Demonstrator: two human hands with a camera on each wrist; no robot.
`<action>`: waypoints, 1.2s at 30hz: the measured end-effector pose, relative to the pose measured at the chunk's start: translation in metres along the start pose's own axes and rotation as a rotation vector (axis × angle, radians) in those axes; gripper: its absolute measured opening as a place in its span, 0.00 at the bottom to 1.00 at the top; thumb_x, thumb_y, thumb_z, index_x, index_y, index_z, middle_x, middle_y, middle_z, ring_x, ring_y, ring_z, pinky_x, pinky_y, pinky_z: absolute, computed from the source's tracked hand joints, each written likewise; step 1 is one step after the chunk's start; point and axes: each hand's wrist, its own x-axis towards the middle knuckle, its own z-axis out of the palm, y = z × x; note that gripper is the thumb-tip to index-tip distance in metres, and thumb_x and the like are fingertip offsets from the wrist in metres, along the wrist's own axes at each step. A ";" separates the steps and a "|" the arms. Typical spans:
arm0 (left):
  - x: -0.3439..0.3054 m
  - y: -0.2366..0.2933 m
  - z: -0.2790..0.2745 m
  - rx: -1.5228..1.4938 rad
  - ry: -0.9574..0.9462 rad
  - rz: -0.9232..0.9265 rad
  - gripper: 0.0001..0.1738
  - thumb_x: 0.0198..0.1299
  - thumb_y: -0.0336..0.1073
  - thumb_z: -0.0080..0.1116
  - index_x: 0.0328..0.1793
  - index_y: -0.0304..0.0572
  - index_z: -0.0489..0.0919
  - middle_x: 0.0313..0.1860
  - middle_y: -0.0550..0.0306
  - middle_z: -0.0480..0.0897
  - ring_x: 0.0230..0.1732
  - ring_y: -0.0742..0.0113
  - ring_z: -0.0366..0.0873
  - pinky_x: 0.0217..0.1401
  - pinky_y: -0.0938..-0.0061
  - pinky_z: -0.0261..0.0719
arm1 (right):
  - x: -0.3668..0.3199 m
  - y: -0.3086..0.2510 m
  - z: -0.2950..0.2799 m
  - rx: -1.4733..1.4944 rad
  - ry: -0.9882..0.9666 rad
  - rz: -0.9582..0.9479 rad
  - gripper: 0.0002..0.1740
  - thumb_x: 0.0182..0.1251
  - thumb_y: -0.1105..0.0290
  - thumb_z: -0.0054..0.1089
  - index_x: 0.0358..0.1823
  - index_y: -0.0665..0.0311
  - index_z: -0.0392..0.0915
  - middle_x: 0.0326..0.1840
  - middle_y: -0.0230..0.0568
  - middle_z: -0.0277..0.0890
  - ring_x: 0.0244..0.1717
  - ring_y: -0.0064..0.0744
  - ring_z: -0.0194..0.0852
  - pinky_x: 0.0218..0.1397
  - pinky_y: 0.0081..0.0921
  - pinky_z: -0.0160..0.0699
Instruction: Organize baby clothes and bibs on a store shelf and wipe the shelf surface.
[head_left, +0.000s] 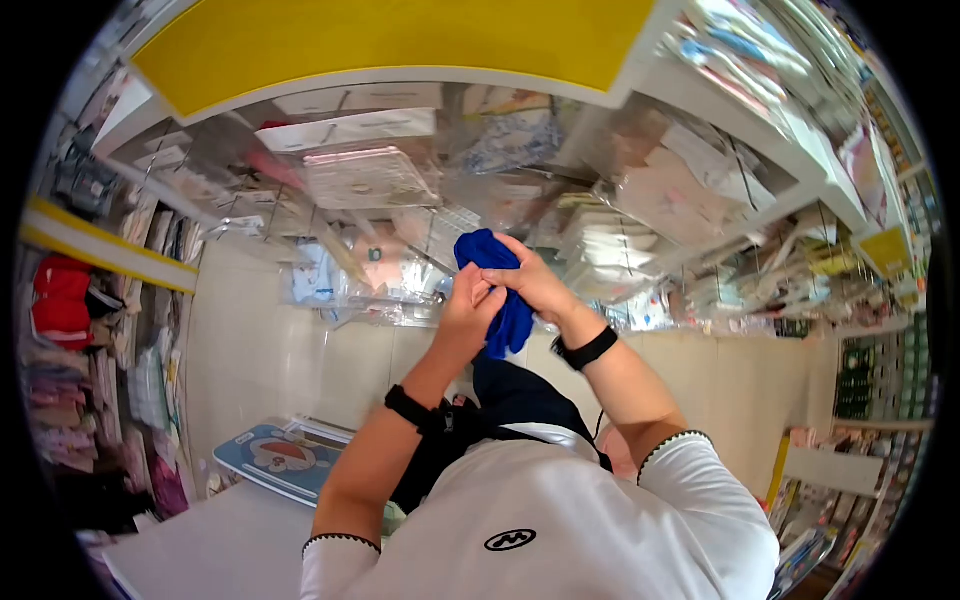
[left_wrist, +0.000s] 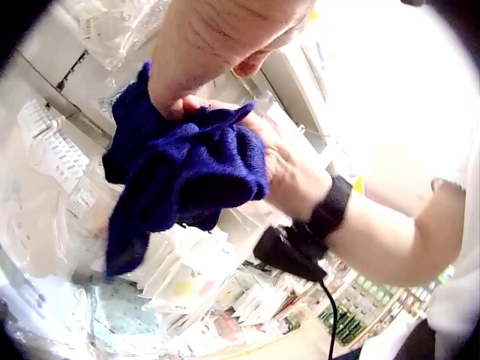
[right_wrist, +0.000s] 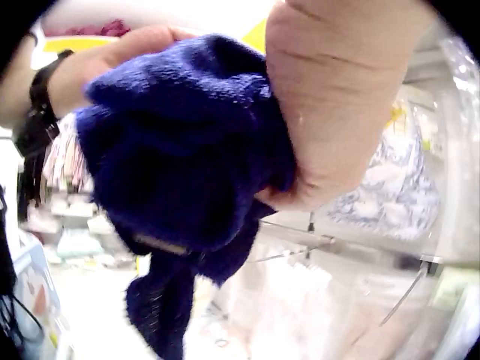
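Observation:
A bunched blue cloth point(head_left: 512, 325) with a soft, fuzzy surface hangs between both hands in front of the body. My left hand point(head_left: 468, 315) pinches its near side, fingertips close to the right thumb. Around its far right side, my right hand point(head_left: 540, 287) grips the cloth with the thumb lying across it. In the left wrist view, the folds of the cloth point(left_wrist: 184, 169) drape below the fingers, one loose end dangling. Seen from the right wrist, the cloth point(right_wrist: 180, 150) is bundled thickly and covers most of the left fingers.
Ahead stands a white shelf unit with a yellow panel point(head_left: 400, 40), its hooks full of plastic-wrapped packets point(head_left: 370, 180). Folded clothes point(head_left: 65, 300) fill shelves at left. A white table point(head_left: 220, 545) and a blue cartoon-printed board point(head_left: 275, 460) are near the left elbow.

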 end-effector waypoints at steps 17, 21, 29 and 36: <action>-0.009 -0.025 -0.099 0.395 0.164 -0.289 0.15 0.62 0.35 0.49 0.52 0.35 0.73 0.42 0.52 0.80 0.43 0.69 0.76 0.47 0.77 0.72 | 0.205 -0.012 -0.065 -1.505 0.445 -0.589 0.23 0.53 0.78 0.47 0.50 0.46 0.76 0.47 0.50 0.65 0.44 0.51 0.70 0.42 0.42 0.75; 0.003 -0.020 -0.094 0.385 0.138 -0.317 0.15 0.62 0.35 0.49 0.52 0.34 0.73 0.42 0.52 0.80 0.44 0.69 0.76 0.49 0.77 0.71 | 0.187 -0.009 -0.090 -1.588 0.505 -0.568 0.23 0.57 0.75 0.44 0.52 0.44 0.74 0.46 0.48 0.64 0.45 0.49 0.70 0.40 0.41 0.77; 0.013 -0.018 -0.088 0.417 0.046 -0.272 0.14 0.63 0.34 0.49 0.52 0.36 0.73 0.41 0.55 0.79 0.43 0.70 0.75 0.48 0.77 0.72 | 0.159 -0.007 -0.124 -1.580 0.740 -0.289 0.21 0.58 0.76 0.45 0.51 0.49 0.75 0.45 0.52 0.65 0.45 0.51 0.70 0.42 0.40 0.76; 0.002 -0.023 -0.098 0.549 -0.023 -0.275 0.14 0.64 0.33 0.47 0.53 0.35 0.72 0.42 0.55 0.79 0.42 0.70 0.75 0.48 0.78 0.72 | 0.135 -0.018 -0.094 -1.064 0.397 -0.636 0.28 0.48 0.79 0.55 0.55 0.55 0.71 0.49 0.53 0.69 0.51 0.55 0.67 0.54 0.36 0.68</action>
